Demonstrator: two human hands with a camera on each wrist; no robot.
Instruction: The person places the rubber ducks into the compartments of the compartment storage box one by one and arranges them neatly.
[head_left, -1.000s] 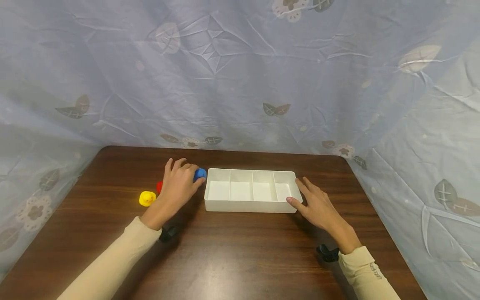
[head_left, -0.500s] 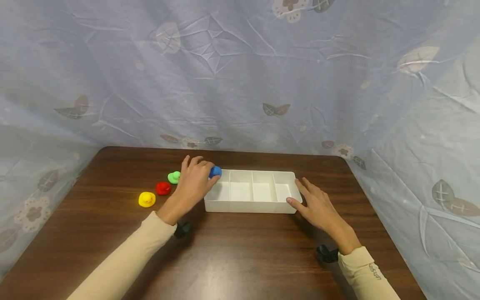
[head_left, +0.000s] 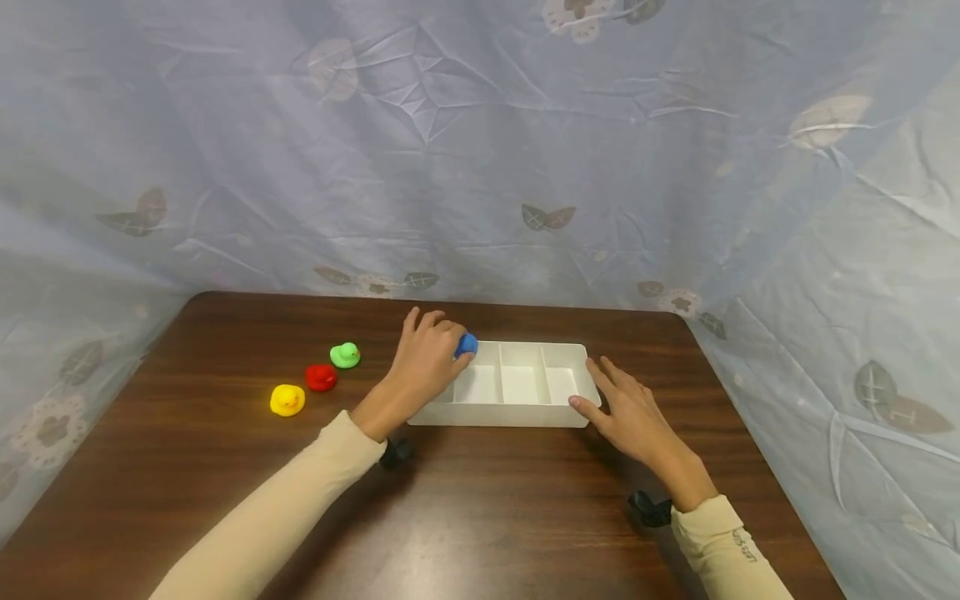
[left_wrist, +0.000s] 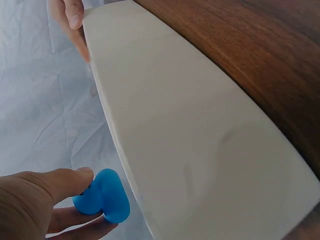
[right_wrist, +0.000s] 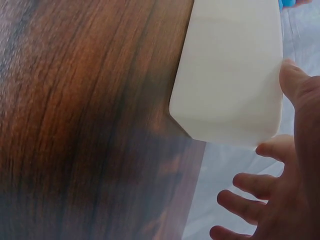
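A blue rubber duck point(head_left: 468, 344) is pinched between the thumb and fingers of my left hand point(head_left: 427, 362). In the head view it overlaps the back rim of the white divided tray point(head_left: 517, 415), at the second compartment from the left. My left hand covers much of the leftmost compartment. The left wrist view shows the duck point(left_wrist: 114, 197) just above the tray's rim. At the tray's right end is my right hand point(head_left: 630, 412), its thumb at the front rim and index fingertip at the end wall. Its other fingers are spread in the right wrist view.
Left of the tray, a green duck point(head_left: 345, 356), a red duck point(head_left: 321, 377) and a yellow duck point(head_left: 287, 400) stand in a slanting row on the brown wooden table point(head_left: 480, 508). A patterned cloth point(head_left: 480, 167) hangs behind the table and along its sides.
My left hand has carried the blue duck rightward, from beside the tray's left end to over its second compartment. The green and red ducks are now uncovered. My right hand stays at the tray.
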